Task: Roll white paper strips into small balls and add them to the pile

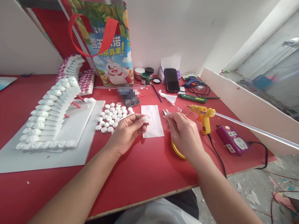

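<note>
Between thumb and fingers, my left hand [128,132] pinches a small white piece [145,119] that looks like a rosette. It is held over the left edge of a white paper sheet [153,121]. My right hand [185,133] is closed at the right of the sheet, and silvery metal tips [165,112] stick out beyond its fingers. Under that hand a yellow ring-shaped thing [177,150] shows in part. Many white rosettes [109,118] lie in rows just left of my left hand. Further left, a curved white stepped model [54,115] edged with rosettes stands on a white board [77,155].
A yellow glue gun [203,116] with a long clear stick and a purple power socket [233,141] are at the right. Behind are a phone [172,80], paint jars [145,78], a green-handled tool [192,98] and a large printed bag [112,46].
</note>
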`<action>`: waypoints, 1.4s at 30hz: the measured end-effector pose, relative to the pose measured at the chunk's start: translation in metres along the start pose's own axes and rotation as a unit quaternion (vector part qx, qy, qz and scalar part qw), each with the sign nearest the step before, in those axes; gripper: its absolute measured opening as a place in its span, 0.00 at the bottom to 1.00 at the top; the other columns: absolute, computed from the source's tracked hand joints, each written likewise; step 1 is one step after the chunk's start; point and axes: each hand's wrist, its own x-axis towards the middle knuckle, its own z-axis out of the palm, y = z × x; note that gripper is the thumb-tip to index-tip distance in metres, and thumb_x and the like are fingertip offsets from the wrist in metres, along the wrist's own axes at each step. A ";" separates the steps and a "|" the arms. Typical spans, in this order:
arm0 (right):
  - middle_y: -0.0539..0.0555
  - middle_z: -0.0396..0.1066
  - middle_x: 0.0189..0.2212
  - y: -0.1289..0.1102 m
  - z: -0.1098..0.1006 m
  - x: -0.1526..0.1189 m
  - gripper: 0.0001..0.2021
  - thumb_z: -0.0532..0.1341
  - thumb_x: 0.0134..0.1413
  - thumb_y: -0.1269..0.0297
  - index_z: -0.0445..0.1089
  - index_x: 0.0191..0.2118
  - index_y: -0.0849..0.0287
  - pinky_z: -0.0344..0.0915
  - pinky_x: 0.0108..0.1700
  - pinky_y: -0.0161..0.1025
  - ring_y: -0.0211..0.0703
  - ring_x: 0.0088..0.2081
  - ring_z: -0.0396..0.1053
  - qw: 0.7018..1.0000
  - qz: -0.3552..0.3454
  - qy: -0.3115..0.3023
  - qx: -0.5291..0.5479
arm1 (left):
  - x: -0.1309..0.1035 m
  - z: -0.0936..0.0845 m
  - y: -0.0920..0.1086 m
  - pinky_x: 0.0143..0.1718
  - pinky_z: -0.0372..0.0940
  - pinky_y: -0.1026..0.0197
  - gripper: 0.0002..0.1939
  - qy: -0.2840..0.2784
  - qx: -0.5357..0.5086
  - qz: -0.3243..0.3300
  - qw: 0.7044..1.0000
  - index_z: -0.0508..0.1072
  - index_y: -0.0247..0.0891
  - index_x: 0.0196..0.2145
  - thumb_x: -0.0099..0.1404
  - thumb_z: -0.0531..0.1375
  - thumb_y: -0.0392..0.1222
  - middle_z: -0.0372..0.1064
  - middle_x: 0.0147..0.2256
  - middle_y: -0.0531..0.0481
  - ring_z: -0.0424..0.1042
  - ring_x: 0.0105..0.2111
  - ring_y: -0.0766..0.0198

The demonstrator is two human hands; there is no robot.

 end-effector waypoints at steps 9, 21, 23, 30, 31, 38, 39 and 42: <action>0.69 0.73 0.42 0.016 -0.031 -0.031 0.09 0.60 0.60 0.67 0.71 0.44 0.65 0.67 0.45 0.46 0.61 0.43 0.75 0.910 0.026 -0.213 -0.355 | 0.001 0.000 0.000 0.36 0.73 0.70 0.14 0.004 -0.068 -0.045 0.997 0.83 0.32 0.36 0.51 0.76 0.35 0.79 0.34 0.46 0.76 0.30 0.70; 0.54 0.75 0.31 0.030 -0.041 -0.016 0.19 0.57 0.62 0.66 0.62 0.58 0.60 0.56 0.32 0.39 0.51 0.34 0.75 0.925 0.137 -0.283 -0.212 | 0.002 0.000 0.003 0.33 0.74 0.73 0.09 0.034 -0.129 -0.079 0.988 0.82 0.31 0.35 0.55 0.70 0.24 0.79 0.34 0.46 0.76 0.28 0.72; 0.50 0.71 0.27 0.039 -0.043 -0.022 0.19 0.57 0.63 0.61 0.61 0.57 0.58 0.58 0.30 0.38 0.47 0.28 0.70 0.956 0.134 -0.230 -0.126 | 0.002 -0.001 0.003 0.32 0.74 0.73 0.08 0.031 -0.134 -0.077 0.988 0.82 0.30 0.34 0.55 0.70 0.25 0.79 0.34 0.46 0.76 0.28 0.72; 0.53 0.72 0.38 0.024 -0.040 -0.029 0.29 0.67 0.53 0.41 0.62 0.52 0.54 0.67 0.34 0.39 0.43 0.33 0.69 0.979 0.037 -0.184 0.075 | 0.001 0.002 0.000 0.38 0.76 0.68 0.11 0.049 -0.114 -0.062 0.990 0.81 0.33 0.33 0.51 0.73 0.26 0.79 0.31 0.49 0.79 0.32 0.68; 0.55 0.72 0.39 0.019 -0.038 -0.030 0.30 0.67 0.52 0.40 0.63 0.52 0.55 0.68 0.35 0.39 0.45 0.35 0.70 0.980 0.025 -0.183 0.073 | 0.001 0.002 -0.001 0.39 0.76 0.68 0.11 0.049 -0.108 -0.054 0.991 0.81 0.33 0.32 0.50 0.74 0.27 0.79 0.31 0.50 0.79 0.32 0.67; 0.54 0.69 0.40 0.000 -0.021 -0.031 0.31 0.70 0.50 0.41 0.63 0.51 0.55 0.68 0.37 0.41 0.45 0.36 0.68 0.981 0.005 -0.191 0.027 | -0.001 0.005 -0.003 0.42 0.75 0.62 0.16 0.029 -0.055 0.008 0.998 0.81 0.36 0.32 0.45 0.78 0.36 0.79 0.31 0.52 0.79 0.34 0.65; 0.54 0.68 0.40 -0.001 -0.021 -0.030 0.31 0.71 0.49 0.42 0.63 0.51 0.55 0.68 0.37 0.40 0.45 0.35 0.68 0.982 0.005 -0.185 0.021 | -0.001 0.006 -0.003 0.43 0.74 0.62 0.15 0.030 -0.051 0.012 0.998 0.81 0.36 0.31 0.45 0.78 0.36 0.79 0.31 0.52 0.79 0.34 0.65; 0.52 0.68 0.39 -0.002 -0.018 -0.028 0.30 0.72 0.48 0.44 0.64 0.50 0.54 0.66 0.36 0.39 0.45 0.35 0.68 0.985 0.002 -0.173 0.008 | -0.003 0.008 -0.002 0.43 0.74 0.61 0.14 0.035 -0.036 0.014 0.999 0.81 0.35 0.31 0.46 0.78 0.35 0.79 0.31 0.51 0.78 0.34 0.65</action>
